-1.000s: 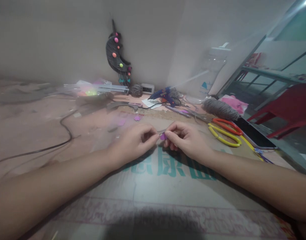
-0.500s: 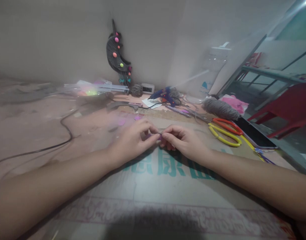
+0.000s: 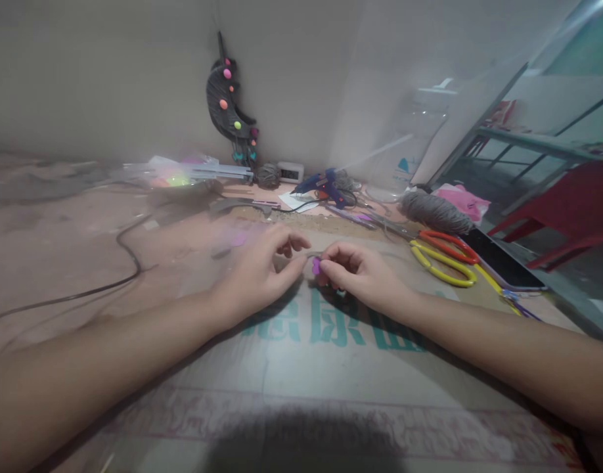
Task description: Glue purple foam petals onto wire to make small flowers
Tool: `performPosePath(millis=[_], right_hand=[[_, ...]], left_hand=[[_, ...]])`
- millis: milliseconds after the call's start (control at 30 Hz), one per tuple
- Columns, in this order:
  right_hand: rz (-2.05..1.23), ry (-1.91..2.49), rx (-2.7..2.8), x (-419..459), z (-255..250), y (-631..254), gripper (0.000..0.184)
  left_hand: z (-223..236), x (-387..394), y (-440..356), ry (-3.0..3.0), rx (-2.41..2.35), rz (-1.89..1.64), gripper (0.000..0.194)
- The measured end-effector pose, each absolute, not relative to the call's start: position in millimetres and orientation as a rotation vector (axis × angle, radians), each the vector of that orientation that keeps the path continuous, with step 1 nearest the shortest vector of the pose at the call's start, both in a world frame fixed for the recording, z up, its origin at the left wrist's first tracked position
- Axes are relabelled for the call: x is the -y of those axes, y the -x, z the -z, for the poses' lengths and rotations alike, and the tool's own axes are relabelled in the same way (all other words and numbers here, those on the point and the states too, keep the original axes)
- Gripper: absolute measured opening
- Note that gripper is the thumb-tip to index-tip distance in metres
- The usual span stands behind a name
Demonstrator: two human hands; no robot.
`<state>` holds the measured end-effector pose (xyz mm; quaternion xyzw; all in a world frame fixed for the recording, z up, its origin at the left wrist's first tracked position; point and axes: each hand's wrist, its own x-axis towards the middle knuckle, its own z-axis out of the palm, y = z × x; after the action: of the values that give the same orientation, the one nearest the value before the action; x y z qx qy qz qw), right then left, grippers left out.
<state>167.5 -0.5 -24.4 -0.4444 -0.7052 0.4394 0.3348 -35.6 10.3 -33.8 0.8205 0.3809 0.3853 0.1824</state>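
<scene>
Between the thumb and fingers of my right hand (image 3: pixel 353 268) is a small purple piece (image 3: pixel 316 265) with a lobed edge, perhaps foam or felt. A thin grey strand (image 3: pixel 314 254) shows just behind it. My left hand (image 3: pixel 274 263) is beside the piece on its left, thumb and fingers parted, with nothing visible between them. Both hands are over a cardboard sheet (image 3: pixel 301 387) printed with green characters. A blurred pale purple scrap (image 3: pixel 240 238) lies beyond my left hand.
Scissors with red and yellow handles (image 3: pixel 444 263), a phone (image 3: pixel 503 263) and grey yarn (image 3: pixel 437 211) lie to the right. Behind are a blue glue gun (image 3: pixel 324 186), a clear bottle (image 3: pixel 407 151) and a decorated crescent (image 3: pixel 227 102). A dark cable (image 3: pixel 129 253) runs along the left.
The thumb and fingers of my left hand have come away from the purple piece and opened. The piece stays in my right hand and now shows more fully.
</scene>
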Motion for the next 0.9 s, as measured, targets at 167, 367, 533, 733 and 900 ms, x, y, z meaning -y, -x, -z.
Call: performPosePath(millis=[167,367,533,733,900], right_hand=[[-1.158,1.18,1.837,0.1,24.5,-167.7,0.014],[-0.972,1.151,1.975,-0.9,31.2,-169.9,0.016],[-0.799,1.145,2.094,-0.8,31.3,-168.9,0.013],[-0.691,1.155,2.169,-0.4,30.4,-165.9,0.013],[-0.631,1.156,2.205,0.1,31.3,-165.0,0.013]], left_hand=[[35.2,-10.9,37.9,-2.483,-1.087,-1.033,0.014],[34.9,-10.9,33.5,-2.463,-1.049,-1.014,0.012],[33.1,-9.6,32.0,-2.368,-1.061,-0.934,0.009],[33.3,-10.4,31.0,-2.345,-1.081,-0.921,0.009],[31.2,-8.9,28.2,-2.396,-1.158,-0.896,0.009]])
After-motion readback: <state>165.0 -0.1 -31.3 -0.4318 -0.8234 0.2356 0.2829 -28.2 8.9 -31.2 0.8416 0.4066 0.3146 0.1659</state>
